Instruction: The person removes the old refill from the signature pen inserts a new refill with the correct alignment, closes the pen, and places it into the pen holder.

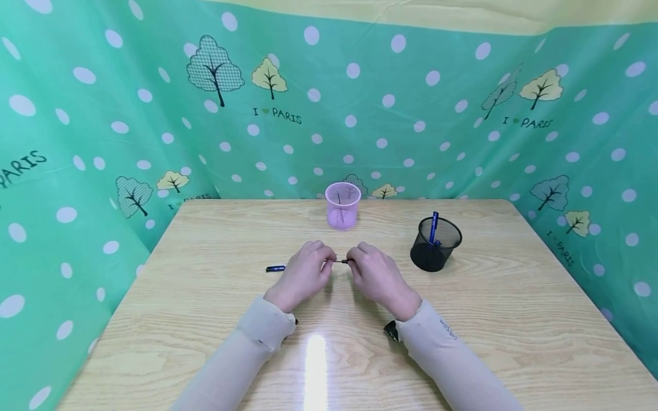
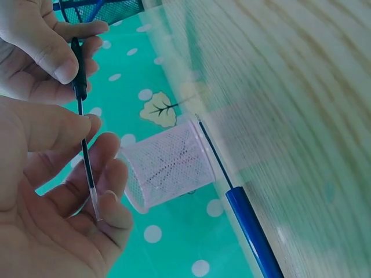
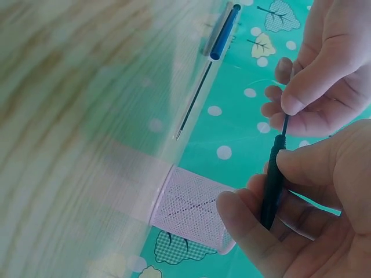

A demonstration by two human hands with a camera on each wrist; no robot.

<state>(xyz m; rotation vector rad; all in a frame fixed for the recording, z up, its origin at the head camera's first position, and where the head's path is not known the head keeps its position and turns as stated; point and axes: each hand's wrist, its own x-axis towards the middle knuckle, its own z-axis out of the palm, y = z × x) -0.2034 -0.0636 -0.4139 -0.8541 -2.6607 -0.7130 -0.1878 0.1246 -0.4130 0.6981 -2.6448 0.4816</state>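
Observation:
My left hand (image 1: pixel 304 272) and my right hand (image 1: pixel 379 278) meet over the middle of the table, fingertips close together. The right thumb and fingers pinch a black pen grip (image 3: pixel 272 188), a short ribbed tube. Out of one end of it runs a thin dark pen refill (image 2: pixel 86 159) with a clear tail, which the left thumb and fingers pinch. Beyond the left hand lies a blue pen barrel (image 1: pixel 276 268), partly hidden by that hand in the head view. In the left wrist view, a thin dark refill (image 2: pixel 215 150) extends from the barrel (image 2: pixel 252 231).
A lilac mesh cup (image 1: pixel 342 222) stands at the table's back edge, with a thin dark line inside. Right of the hands is a black mesh cup (image 1: pixel 429 260) holding blue pens (image 1: pixel 434 225). A green dotted curtain (image 1: pixel 288 148) hangs behind and along both sides of the wooden table (image 1: pixel 205 308).

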